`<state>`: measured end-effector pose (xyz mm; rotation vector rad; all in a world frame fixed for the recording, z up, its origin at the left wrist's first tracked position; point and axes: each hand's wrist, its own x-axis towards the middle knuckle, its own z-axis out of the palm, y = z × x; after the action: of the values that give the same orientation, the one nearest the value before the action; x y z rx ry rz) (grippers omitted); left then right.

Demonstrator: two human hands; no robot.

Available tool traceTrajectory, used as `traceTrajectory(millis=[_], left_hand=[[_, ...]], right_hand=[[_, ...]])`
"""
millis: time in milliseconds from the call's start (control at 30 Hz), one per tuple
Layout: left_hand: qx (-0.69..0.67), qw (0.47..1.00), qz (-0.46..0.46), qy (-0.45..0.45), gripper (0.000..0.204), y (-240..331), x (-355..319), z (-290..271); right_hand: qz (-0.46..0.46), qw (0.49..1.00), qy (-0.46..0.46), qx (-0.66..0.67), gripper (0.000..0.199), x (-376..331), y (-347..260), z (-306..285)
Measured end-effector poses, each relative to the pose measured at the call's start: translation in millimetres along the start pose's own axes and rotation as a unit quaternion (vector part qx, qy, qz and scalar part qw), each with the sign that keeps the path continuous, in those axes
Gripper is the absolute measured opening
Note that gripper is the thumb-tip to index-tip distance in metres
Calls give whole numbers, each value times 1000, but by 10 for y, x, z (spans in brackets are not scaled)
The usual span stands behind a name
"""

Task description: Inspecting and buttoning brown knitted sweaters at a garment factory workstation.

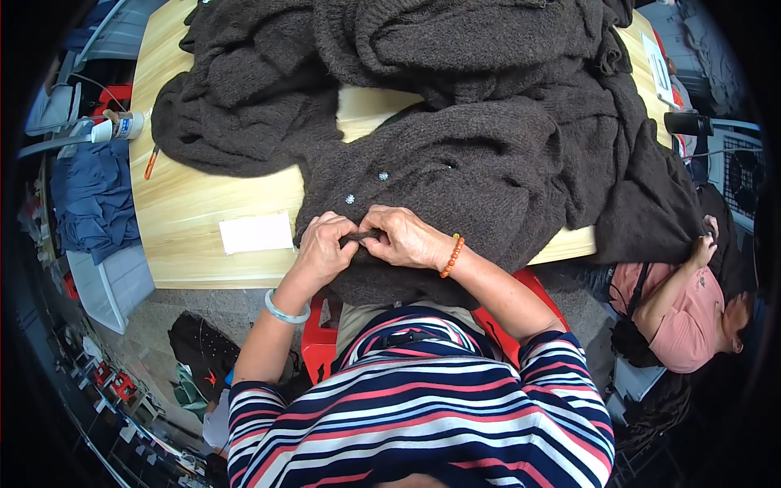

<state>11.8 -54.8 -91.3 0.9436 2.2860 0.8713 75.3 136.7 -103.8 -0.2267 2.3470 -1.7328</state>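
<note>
A dark brown knitted garment lies bunched over the table's near edge and hangs down toward my lap. Two sparkly buttons show on its front, a little beyond my hands. My left hand pinches a fold of the knit from the left. Close against it, my right hand grips the same fold from the right. The knit between the fingertips is pulled into a narrow ridge. Whether anything small is held there too is hidden by my fingers.
More brown knitwear is heaped across the wooden table. A white paper lies left of my hands. Farther left are an orange-handled tool and a jar. A person in pink handles dark cloth at the right.
</note>
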Motion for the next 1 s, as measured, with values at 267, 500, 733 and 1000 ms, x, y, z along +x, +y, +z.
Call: traceTrajectory(millis=[267, 500, 733, 1000], left_hand=[[-246, 937, -245, 23, 34, -317, 307, -35], [-18, 995, -100, 11, 10, -260, 488, 61], [8, 998, -50, 35, 16, -260, 431, 159], [-36, 996, -72, -26, 19, -350, 449, 117]], right_hand=[[28, 997, -30, -64, 18, 31, -82, 27], [37, 996, -9, -83, 18, 32, -103, 40], [35, 994, -7, -105, 20, -3, -76, 103], [29, 993, 6, -116, 17, -39, -98, 126]])
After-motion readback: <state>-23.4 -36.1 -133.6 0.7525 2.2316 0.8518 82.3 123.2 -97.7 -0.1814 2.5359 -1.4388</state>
